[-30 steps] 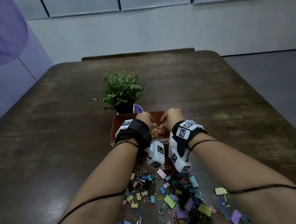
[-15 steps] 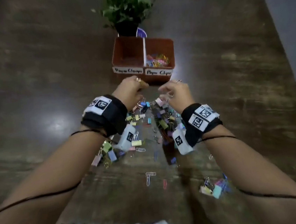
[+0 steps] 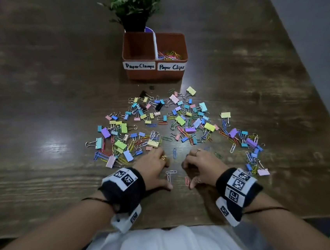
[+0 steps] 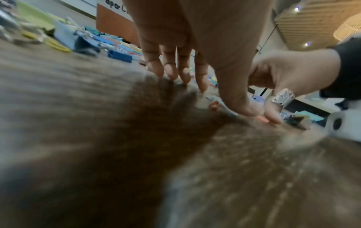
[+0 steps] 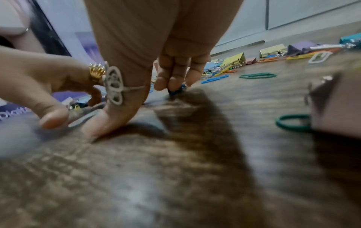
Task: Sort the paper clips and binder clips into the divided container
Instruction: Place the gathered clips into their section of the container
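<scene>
Fingers (image 4: pixel 156 71) press down near the table's (image 3: pixel 43 178) front edge to rake flat paper clips (image 3: pixel 169 175): left hand (image 3: pixel 154 170) splayed empty, right hand (image 3: pixel 202 166) curled, grip unclear.

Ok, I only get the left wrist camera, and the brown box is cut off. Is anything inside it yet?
Observer: Yes. The head view shows coloured paper clips in the right half of the box, labelled Paper Clips.
Operator: And the other half?
Observer: The left half, labelled Paper Clamps, shows nothing inside, though its front wall hides part of the floor.
Operator: And that other thumb I see, where are its fingers?
Observer: In the right wrist view the right hand curls its fingers onto a small blue thing; which kind of clip, I cannot tell.
</scene>
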Motion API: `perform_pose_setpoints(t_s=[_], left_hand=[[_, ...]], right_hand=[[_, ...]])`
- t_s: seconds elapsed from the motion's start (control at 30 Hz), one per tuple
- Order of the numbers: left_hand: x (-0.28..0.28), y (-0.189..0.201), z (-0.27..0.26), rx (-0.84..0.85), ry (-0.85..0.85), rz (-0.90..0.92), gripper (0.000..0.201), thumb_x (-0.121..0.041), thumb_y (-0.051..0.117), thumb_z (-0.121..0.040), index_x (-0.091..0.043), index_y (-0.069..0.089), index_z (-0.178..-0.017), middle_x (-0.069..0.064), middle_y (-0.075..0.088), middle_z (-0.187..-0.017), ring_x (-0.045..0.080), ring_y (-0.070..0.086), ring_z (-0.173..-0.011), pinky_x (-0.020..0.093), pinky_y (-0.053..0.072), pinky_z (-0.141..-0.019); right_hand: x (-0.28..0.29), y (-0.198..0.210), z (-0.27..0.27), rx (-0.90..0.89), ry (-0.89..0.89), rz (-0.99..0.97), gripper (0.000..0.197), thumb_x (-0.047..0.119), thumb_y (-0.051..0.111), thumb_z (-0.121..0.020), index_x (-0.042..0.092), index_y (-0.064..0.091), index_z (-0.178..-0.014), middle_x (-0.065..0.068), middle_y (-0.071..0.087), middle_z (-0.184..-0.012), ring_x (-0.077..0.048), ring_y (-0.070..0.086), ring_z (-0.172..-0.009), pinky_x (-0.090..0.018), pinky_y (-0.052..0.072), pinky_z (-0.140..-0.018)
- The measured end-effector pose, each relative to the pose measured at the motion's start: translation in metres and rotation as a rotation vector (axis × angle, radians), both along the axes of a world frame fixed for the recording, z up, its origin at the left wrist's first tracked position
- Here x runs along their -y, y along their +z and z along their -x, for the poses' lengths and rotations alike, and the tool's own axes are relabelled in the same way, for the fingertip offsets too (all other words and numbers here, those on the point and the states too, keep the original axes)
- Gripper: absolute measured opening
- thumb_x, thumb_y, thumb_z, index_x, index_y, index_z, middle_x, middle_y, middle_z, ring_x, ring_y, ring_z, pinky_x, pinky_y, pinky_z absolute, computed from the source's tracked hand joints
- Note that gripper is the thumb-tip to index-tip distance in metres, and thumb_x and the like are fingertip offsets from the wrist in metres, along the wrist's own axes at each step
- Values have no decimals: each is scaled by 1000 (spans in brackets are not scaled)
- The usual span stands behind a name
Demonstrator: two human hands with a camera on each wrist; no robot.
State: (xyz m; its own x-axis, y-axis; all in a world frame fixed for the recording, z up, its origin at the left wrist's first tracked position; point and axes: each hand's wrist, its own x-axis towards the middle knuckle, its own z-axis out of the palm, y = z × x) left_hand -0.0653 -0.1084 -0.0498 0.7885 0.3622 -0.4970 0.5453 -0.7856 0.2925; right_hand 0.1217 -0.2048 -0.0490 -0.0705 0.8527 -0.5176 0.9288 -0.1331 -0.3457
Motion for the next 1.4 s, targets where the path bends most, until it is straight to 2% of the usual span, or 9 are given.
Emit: perform_pose_setpoints(t_s=[0.1,0.2,0.4,0.6,0.77,1.0,1.1,1.23,1.4], left_hand=[[-1,2,-10,-13,67,-4,65,-65,66,-67,-15,56,-107,1,39,-114,18,39,-108,35,44,-91],[-16,2,-14,81,317,39,48,-51,72,-70,-14,61,-97,1,46,-107,18,49,-101,30,44,-83],[-27,4,-9,293,526,31,28,-35,68,-80,-17,63,-100,-5,46,-111,8,49,-97,18,41,-87],[-34,-9,31,64,415,-169,54,-42,44,-94,-24,31,-144,-3,22,-152,16,25,-137,35,25,-112],[-32,-11,57,10,559,-188,53,-42,37,-97,-22,28,-145,-4,11,-156,18,12,-143,39,18,-116],[-27,-18,71,-118,610,-136,61,-52,23,-97,-30,-1,-148,-4,-18,-155,18,-20,-142,51,1,-114],[-25,-22,72,-135,585,-121,65,-66,3,-87,-36,-15,-141,-3,-26,-151,20,-29,-136,53,-3,-113],[-25,-19,62,-121,465,-59,101,-78,-41,-41,-37,-25,-132,-3,-32,-146,24,-33,-131,54,-18,-103],[-21,-19,60,-49,450,-73,104,-76,-42,-43,-34,-20,-135,0,-35,-145,26,-37,-129,55,-23,-98]], right_hand=[[-6,-2,6,58,16,-57,52,56,75,-59,27,55,-97,9,47,-99,-14,44,-98,-31,39,-81],[-18,1,11,53,-180,-149,42,52,68,-71,20,56,-96,7,46,-96,-14,43,-96,-26,37,-83],[-39,10,25,-82,-249,-184,34,16,56,-89,14,53,-123,0,49,-126,-17,44,-119,-27,34,-102],[-54,3,45,-112,-72,-165,67,-11,46,-82,14,32,-143,-2,31,-146,-17,25,-136,-26,23,-113],[-66,1,49,-176,13,-192,60,-6,48,-83,14,40,-139,2,38,-141,-16,32,-131,-25,29,-111],[-90,0,62,-72,232,-187,67,1,48,-86,21,26,-146,7,23,-152,-15,18,-140,-34,27,-113],[-88,1,68,-18,280,-192,62,3,46,-88,16,26,-146,4,25,-152,-18,21,-138,-34,29,-111],[-75,1,65,-7,241,-235,50,7,44,-89,16,42,-138,1,44,-138,-17,35,-127,-32,31,-109],[-77,-2,72,-44,146,-276,58,6,50,-86,25,37,-140,3,38,-142,-18,32,-130,-36,30,-111]])
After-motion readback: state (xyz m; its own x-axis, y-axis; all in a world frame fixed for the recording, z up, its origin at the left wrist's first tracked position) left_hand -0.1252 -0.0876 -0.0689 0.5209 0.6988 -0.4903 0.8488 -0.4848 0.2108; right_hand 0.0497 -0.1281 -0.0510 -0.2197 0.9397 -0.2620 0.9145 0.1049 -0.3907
